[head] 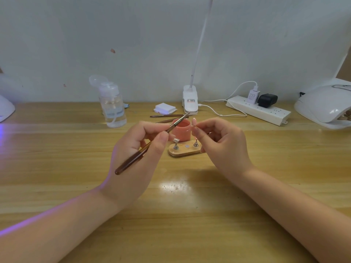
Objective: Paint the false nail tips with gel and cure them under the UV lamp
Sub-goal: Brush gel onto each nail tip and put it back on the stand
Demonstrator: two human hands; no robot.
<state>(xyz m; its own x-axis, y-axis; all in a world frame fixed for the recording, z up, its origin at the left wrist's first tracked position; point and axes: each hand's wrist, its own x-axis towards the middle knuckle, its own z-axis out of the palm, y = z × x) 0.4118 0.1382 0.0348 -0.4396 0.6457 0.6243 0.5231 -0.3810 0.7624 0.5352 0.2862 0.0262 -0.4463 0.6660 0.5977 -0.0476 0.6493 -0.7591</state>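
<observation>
Two hands meet above our wooden table [190, 215], set against a pale wall [76, 35]. Our left hand [140, 149] pinches a brush [152, 143]; our right hand [220, 143] pinches a nail tip [194, 121] above the pink gel pot [180, 132] and wooden stand [183, 152]. The UV lamp [324, 105] sits far right, near a power strip [260, 110].

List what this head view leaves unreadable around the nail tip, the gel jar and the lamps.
- Nail tip, head view: too small to tell how far it is coated; right hand covers its holder.
- Pink jar: the brush and left hand cross its front; contents unseen.
- UV lamp: cut by the right edge; interior barely visible.
- Second lamp: cut by the left edge.
- Desk lamp label: too small to read.
</observation>
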